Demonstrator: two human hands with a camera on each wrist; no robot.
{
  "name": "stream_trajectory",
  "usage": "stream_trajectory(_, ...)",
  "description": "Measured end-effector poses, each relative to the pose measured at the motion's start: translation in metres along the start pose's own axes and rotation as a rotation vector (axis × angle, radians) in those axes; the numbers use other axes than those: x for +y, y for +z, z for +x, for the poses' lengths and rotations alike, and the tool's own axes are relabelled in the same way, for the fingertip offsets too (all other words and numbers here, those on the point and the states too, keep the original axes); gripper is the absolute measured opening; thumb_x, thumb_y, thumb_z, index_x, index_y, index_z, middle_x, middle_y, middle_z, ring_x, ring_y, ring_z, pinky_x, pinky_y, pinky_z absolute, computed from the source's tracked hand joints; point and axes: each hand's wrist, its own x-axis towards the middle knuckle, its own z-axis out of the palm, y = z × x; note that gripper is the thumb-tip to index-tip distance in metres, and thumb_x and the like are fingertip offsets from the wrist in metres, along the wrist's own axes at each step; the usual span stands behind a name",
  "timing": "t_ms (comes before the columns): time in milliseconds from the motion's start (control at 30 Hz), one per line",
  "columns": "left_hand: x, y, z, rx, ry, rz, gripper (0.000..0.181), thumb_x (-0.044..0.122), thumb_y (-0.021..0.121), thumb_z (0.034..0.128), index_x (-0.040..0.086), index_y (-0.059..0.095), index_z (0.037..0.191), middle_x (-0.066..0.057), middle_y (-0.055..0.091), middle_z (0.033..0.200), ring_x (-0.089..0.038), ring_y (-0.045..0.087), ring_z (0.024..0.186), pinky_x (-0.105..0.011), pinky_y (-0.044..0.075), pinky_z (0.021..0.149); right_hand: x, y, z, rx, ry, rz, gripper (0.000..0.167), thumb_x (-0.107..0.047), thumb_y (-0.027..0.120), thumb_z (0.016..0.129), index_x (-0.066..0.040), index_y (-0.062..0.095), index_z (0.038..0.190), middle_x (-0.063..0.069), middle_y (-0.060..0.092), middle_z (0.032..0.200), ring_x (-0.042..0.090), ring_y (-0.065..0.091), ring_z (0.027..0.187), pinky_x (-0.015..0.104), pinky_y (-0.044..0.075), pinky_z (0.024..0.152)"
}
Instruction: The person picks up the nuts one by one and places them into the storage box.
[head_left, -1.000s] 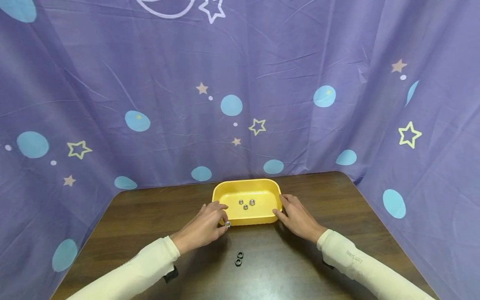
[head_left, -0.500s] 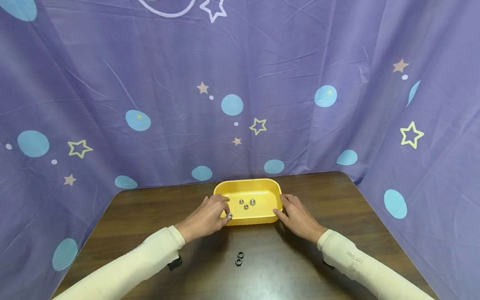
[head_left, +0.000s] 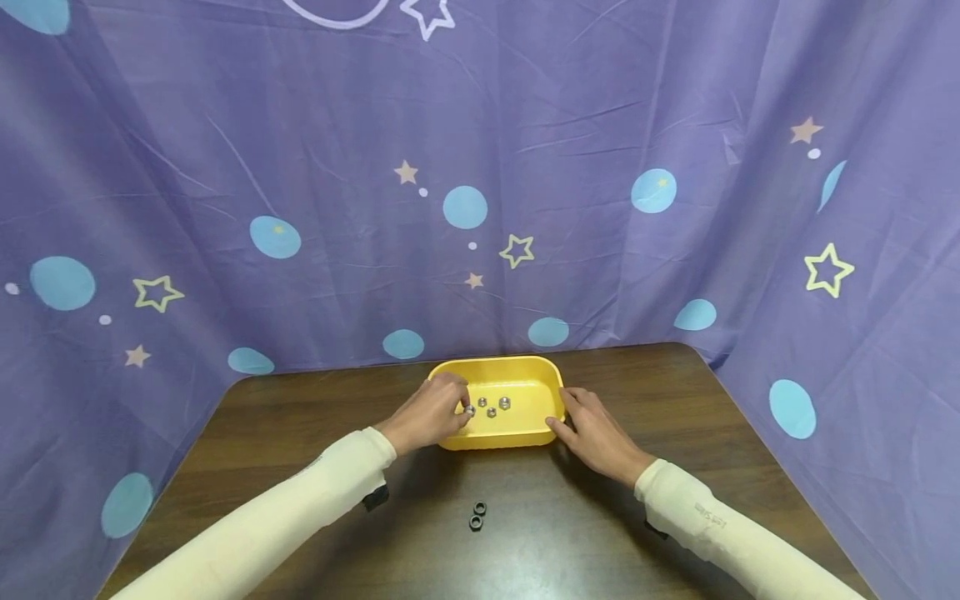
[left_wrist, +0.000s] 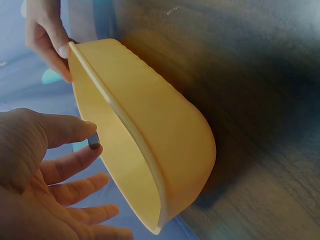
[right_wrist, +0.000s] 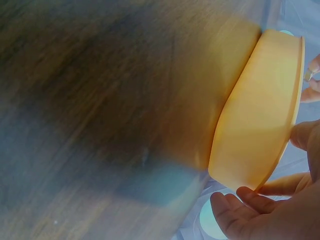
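While the metal nut (left_wrist: 93,140) hangs pinched just above the open mouth of the yellow tray (head_left: 495,442), over its left part, the step in hand reads as adding this nut to the 3 loose nuts (head_left: 491,412) on the tray floor. Next move, as judged: lower it inside the rim, then part thumb and index finger to let go; released high, it could bounce or roll. Held nut is small, silvery from the head view, edge-on and blue-grey from the left wrist view with a darker lower end; flats too small to count. Left hand (head_left: 431,412): thumb and index finger clamped on the nut, other 3 fingers spread away from it. Loose nuts are silvery too, lying apart near mid-floor, 1 looking larger than the other 2. Tray is plain, with rounded corners, standing on the brown table (head_left: 315,417). Right hand (head_left: 597,435): thumb and fingers clamped on the tray's right end, apparently steadying it. On the near side of the tray, 2 dark nuts (head_left: 476,523) lie close together; contact between them cannot be told. Behind the table hangs a purple curtain (head_left: 345,275) with stars and blue discs.
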Motion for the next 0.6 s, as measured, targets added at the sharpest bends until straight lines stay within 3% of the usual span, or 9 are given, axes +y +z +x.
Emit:
stream_trajectory(100, -0.003, 0.005, 0.008, -0.016, 0.028, 0.011, 0.006, 0.004, 0.085, 0.0868, -0.001, 0.081, 0.086, -0.009, 0.075, 0.089, -0.026, 0.071, 0.089, -0.043, 0.060, 0.090, 0.000, -0.001, -0.001, -0.010, 0.006, 0.001, 0.064, -0.032, 0.071, 0.109, 0.011, 0.054, 0.154, 0.030, 0.057, 0.151, 0.044, 0.056, 0.138, 0.059, 0.047, 0.118)
stream_trajectory(167, -0.003, 0.007, 0.013, -0.026, 0.042, 0.010, 0.005, 0.003, 0.084, 0.0867, 0.000, 0.080, 0.085, -0.007, 0.072, 0.086, -0.021, 0.066, 0.081, -0.040, 0.058, 0.082, 0.001, -0.001, -0.001, -0.012, 0.007, 0.002, 0.064, -0.032, 0.071, 0.109, 0.010, 0.054, 0.154, 0.030, 0.057, 0.151, 0.043, 0.057, 0.137, 0.059, 0.047, 0.118)
stream_trajectory(300, -0.006, 0.013, 0.019, -0.015, 0.089, 0.000, 0.003, 0.001, 0.081, 0.0859, -0.002, 0.079, 0.085, -0.008, 0.071, 0.085, -0.022, 0.065, 0.080, -0.040, 0.059, 0.079, 0.001, 0.000, -0.001, -0.013, 0.005, 0.005, 0.064, -0.033, 0.071, 0.110, 0.010, 0.054, 0.155, 0.030, 0.057, 0.151, 0.043, 0.056, 0.138, 0.058, 0.047, 0.118)
stream_trajectory(400, -0.029, 0.040, 0.027, 0.019, 0.131, 0.008, 0.004, 0.005, 0.080, 0.0861, 0.001, 0.080, 0.085, -0.004, 0.071, 0.084, -0.021, 0.066, 0.080, -0.046, 0.059, 0.074, 0.000, -0.001, -0.001, -0.016, 0.003, 0.014, 0.064, -0.033, 0.070, 0.110, 0.010, 0.053, 0.155, 0.030, 0.057, 0.152, 0.043, 0.056, 0.139, 0.058, 0.047, 0.118)
stream_trajectory(533, -0.071, 0.092, 0.044, 0.034, 0.150, 0.002, 0.003, 0.011, 0.082, 0.0835, 0.011, 0.080, 0.081, 0.006, 0.067, 0.081, -0.013, 0.062, 0.077, -0.040, 0.058, 0.071, 0.000, -0.001, -0.002, -0.013, -0.001, 0.017, 0.064, -0.032, 0.070, 0.110, 0.011, 0.053, 0.155, 0.031, 0.056, 0.152, 0.044, 0.056, 0.139, 0.059, 0.047, 0.119)
stream_trajectory(600, -0.075, 0.100, 0.048, 0.003, 0.123, -0.029, 0.005, 0.010, 0.083, 0.0841, 0.012, 0.080, 0.082, 0.005, 0.067, 0.082, -0.013, 0.063, 0.078, -0.034, 0.059, 0.074, 0.000, -0.002, -0.002, -0.015, -0.001, 0.018, 0.064, -0.032, 0.070, 0.110, 0.011, 0.053, 0.155, 0.031, 0.057, 0.152, 0.044, 0.056, 0.139, 0.059, 0.047, 0.118)
